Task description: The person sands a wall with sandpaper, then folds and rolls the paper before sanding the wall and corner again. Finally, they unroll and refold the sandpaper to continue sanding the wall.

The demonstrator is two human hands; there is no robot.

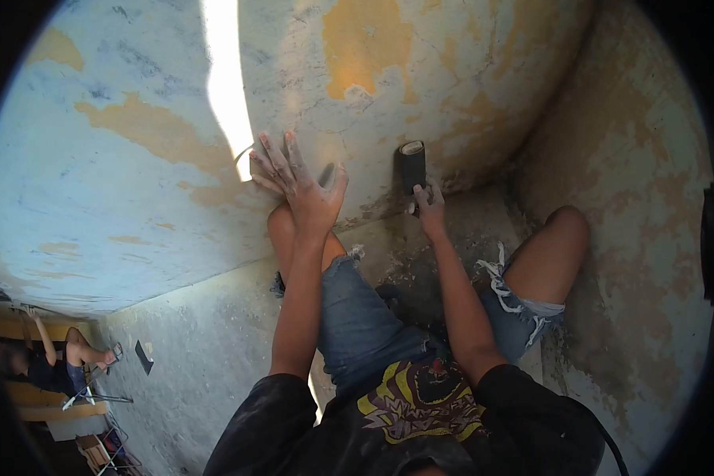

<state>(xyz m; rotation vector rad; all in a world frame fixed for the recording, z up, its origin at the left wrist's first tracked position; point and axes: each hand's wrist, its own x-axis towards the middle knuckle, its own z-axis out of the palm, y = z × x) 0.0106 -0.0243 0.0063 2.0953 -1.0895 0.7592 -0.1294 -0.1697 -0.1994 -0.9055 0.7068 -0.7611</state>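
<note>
My left hand (303, 186) is spread with its fingers apart against the wall (285, 87), or very close to it, beside a bright strip of sunlight; the fingers look dusty. In my right hand (429, 208) is a sanding block (413, 170) wrapped in black sandpaper, gripped at its near end. The block lies along the lower part of the same wall, right of my left hand. Pale blue paint covers this wall, with worn patches of yellow-tan showing through.
A second, patchy wall (627, 174) meets the first at a corner on my right. Dust and flakes mark the concrete floor (198, 349). At far left another person (51, 369) sits with raised arms, near a dark flat piece (143, 358) on the floor.
</note>
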